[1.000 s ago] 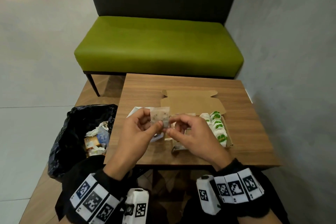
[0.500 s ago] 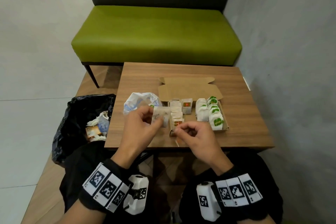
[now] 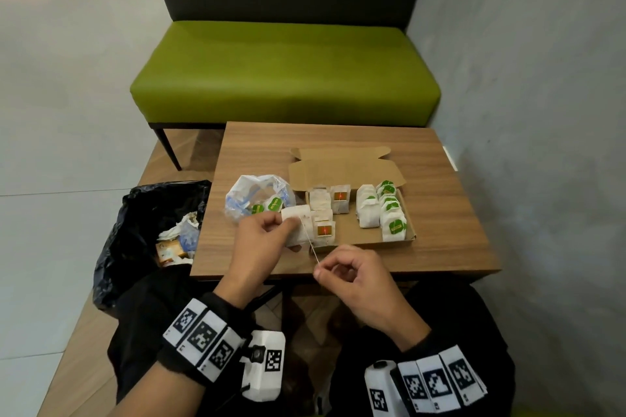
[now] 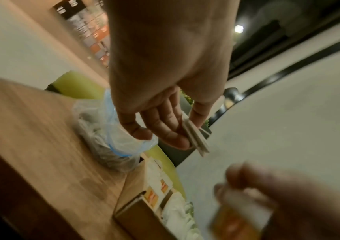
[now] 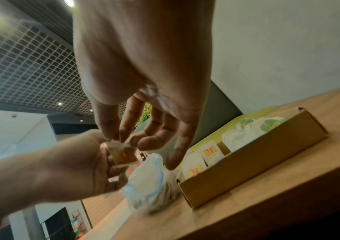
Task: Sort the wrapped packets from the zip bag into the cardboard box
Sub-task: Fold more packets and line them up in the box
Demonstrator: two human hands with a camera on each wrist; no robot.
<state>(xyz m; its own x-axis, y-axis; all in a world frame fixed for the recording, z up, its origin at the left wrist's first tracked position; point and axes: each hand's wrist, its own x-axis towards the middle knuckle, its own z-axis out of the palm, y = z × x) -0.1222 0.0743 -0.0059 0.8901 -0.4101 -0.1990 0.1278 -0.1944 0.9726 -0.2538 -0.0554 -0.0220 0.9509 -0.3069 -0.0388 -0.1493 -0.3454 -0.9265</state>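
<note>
My left hand (image 3: 288,221) pinches a white wrapped packet (image 3: 299,225) just above the table, in front of the zip bag (image 3: 252,191). A thin string (image 3: 310,244) runs from the packet to my right hand (image 3: 320,272), which pinches its small orange-printed tag (image 5: 122,155) near the table's front edge. In the left wrist view the packet (image 4: 195,139) sits between thumb and fingers. The open cardboard box (image 3: 364,243) holds orange-labelled packets (image 3: 340,197) on its left and green-labelled packets (image 3: 393,223) on its right. Green-labelled packets show inside the zip bag.
A black rubbish bag (image 3: 135,210) with crumpled wrappers stands on the floor left of the wooden table (image 3: 450,237). A green bench (image 3: 284,71) is behind the table. A grey wall (image 3: 542,145) runs along the right.
My hands have come apart. The right hand drew back toward me with the tag, pulling the string out of the packet that the left hand still holds.
</note>
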